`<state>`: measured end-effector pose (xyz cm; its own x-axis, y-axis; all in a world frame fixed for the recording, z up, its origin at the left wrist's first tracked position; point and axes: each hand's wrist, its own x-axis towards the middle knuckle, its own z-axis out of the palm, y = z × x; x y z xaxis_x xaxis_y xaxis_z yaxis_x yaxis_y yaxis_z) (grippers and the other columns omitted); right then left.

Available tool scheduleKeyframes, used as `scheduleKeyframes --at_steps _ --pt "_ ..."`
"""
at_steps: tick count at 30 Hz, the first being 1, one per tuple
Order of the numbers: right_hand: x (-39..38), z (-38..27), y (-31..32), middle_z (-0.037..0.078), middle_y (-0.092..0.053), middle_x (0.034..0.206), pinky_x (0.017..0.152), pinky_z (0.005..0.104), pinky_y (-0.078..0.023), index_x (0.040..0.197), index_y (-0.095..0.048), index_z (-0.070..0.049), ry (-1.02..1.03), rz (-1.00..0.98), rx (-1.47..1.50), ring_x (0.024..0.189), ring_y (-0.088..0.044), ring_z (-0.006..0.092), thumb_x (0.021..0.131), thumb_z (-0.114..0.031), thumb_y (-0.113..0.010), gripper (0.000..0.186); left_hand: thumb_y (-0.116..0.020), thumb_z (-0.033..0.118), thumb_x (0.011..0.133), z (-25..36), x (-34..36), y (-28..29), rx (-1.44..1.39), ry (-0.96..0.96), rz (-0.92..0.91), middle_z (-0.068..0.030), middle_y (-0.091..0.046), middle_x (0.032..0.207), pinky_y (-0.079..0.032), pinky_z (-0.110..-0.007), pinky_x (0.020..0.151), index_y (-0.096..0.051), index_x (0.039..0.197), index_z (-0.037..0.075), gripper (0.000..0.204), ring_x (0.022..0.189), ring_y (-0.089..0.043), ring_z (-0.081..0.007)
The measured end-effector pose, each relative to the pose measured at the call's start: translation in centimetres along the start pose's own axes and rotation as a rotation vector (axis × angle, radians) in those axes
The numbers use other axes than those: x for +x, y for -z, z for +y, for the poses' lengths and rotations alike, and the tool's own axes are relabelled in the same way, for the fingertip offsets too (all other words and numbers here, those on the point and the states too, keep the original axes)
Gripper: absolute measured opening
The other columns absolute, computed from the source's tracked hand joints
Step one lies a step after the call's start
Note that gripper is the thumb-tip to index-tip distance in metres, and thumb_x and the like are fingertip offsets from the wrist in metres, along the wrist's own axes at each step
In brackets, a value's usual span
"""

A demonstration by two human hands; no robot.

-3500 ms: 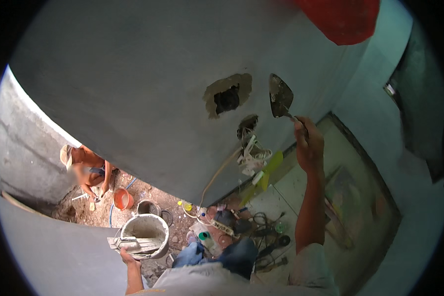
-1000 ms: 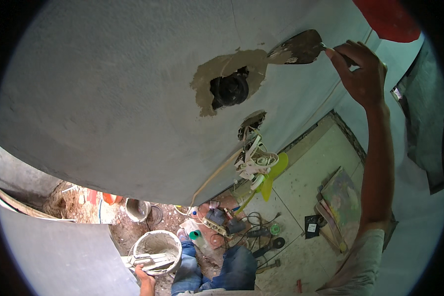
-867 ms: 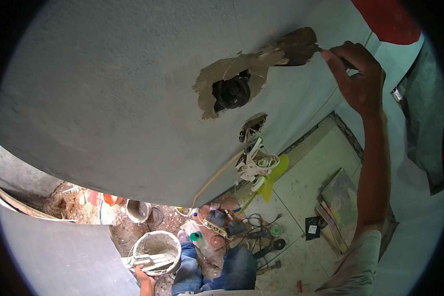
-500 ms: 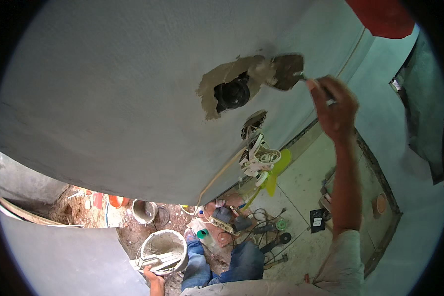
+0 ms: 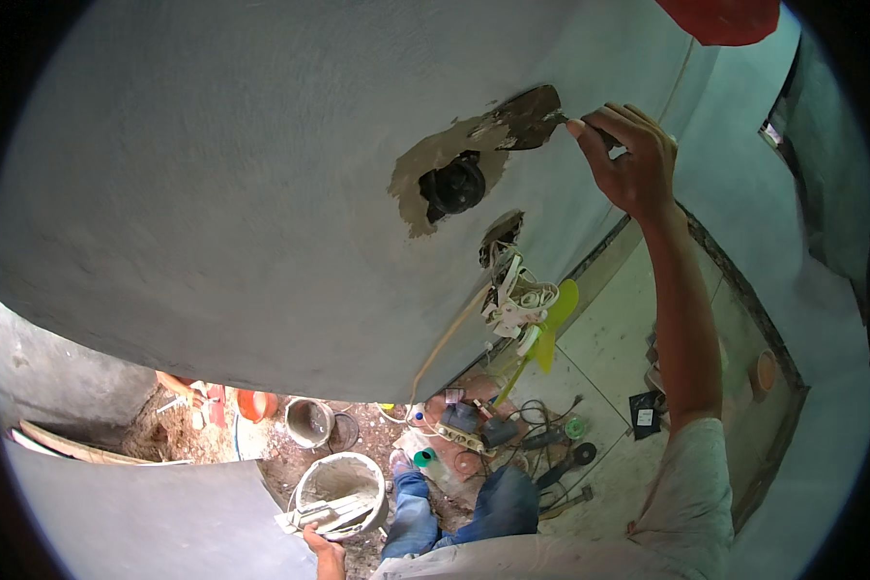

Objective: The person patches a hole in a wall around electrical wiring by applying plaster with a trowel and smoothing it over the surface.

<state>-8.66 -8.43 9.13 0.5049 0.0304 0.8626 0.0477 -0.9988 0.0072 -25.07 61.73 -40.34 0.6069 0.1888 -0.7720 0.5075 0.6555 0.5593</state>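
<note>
My right hand (image 5: 633,159) is raised to the grey wall (image 5: 242,184), its fingers pinching the handle of a trowel (image 5: 532,118). The trowel's dark, smeared blade lies against the wall, at the upper right end of a brown mortar patch (image 5: 418,162). That patch surrounds a hole with a round black fitting (image 5: 456,186) in it. Low on the left, my left hand (image 5: 325,549) is closed at the near rim of a pale, mortar-stained bucket (image 5: 377,474). Inside the bucket lie long whitish pieces (image 5: 333,512), their kind unclear.
White cables and fittings (image 5: 517,304) hang from a smaller wall hole, beside a yellow-green fan blade (image 5: 556,329). On the floor lie a power strip (image 5: 464,440), an angle grinder (image 5: 561,464) and tangled cords. A second bucket (image 5: 309,422) stands farther off. Something red (image 5: 725,17) hangs at upper right.
My right hand has moved the trowel up and left, and the blade now lies over the mortar's upper right end. My left hand stays at the bucket; the view has shifted slightly.
</note>
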Motion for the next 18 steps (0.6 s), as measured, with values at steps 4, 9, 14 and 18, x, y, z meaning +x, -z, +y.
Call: scheduleKeyframes --at_steps 4,9,14,18 --pt "-2.1 3.0 0.0 0.006 -0.058 0.066 0.063 0.0348 -0.047 0.077 -0.065 -0.005 -0.111 -0.014 -0.004 0.062 -0.057 0.0219 0.089 -0.026 -0.074 0.026 -0.045 0.03 0.082 -0.3 0.6 1.3 -0.061 -0.052 -0.023 -0.0186 -0.061 0.127 -0.049 -0.067 0.093 -0.054 0.133 0.006 0.057 0.114 -0.059 -0.0428" --pt "-3.8 1.2 0.5 0.007 -0.063 0.072 0.063 0.034 -0.048 0.082 -0.068 -0.006 -0.226 -0.012 0.154 0.065 -0.061 0.0232 0.091 -0.031 -0.074 0.027 -0.046 0.029 0.082 0.1 -1.0 -0.4 -0.044 -0.043 -0.046 -0.0199 -0.058 0.133 -0.046 -0.067 0.1 -0.052 0.136 0.005 0.059 0.12 -0.056 -0.0432" --pt "-2.2 -0.5 -0.6 0.006 -0.062 0.071 0.061 0.0356 -0.048 0.082 -0.069 -0.006 -0.144 0.033 0.094 0.065 -0.06 0.0237 0.09 -0.032 -0.074 0.028 -0.047 0.026 0.08 1.2 -1.1 0.1 -0.05 -0.012 0.0 -0.019 -0.059 0.133 -0.049 -0.062 0.099 -0.052 0.136 0.006 0.06 0.119 -0.059 -0.0416" --pt "-4.9 2.7 -1.0 0.006 -0.064 0.071 0.061 0.037 -0.047 0.085 -0.071 -0.009 -0.258 0.012 0.032 0.065 -0.062 0.0243 0.091 -0.035 -0.073 0.027 -0.047 0.025 0.078 1.6 -2.1 -1.2 -0.012 -0.033 0.055 -0.0191 -0.058 0.135 -0.049 -0.062 0.101 -0.051 0.138 0.006 0.063 0.121 -0.058 -0.0421"
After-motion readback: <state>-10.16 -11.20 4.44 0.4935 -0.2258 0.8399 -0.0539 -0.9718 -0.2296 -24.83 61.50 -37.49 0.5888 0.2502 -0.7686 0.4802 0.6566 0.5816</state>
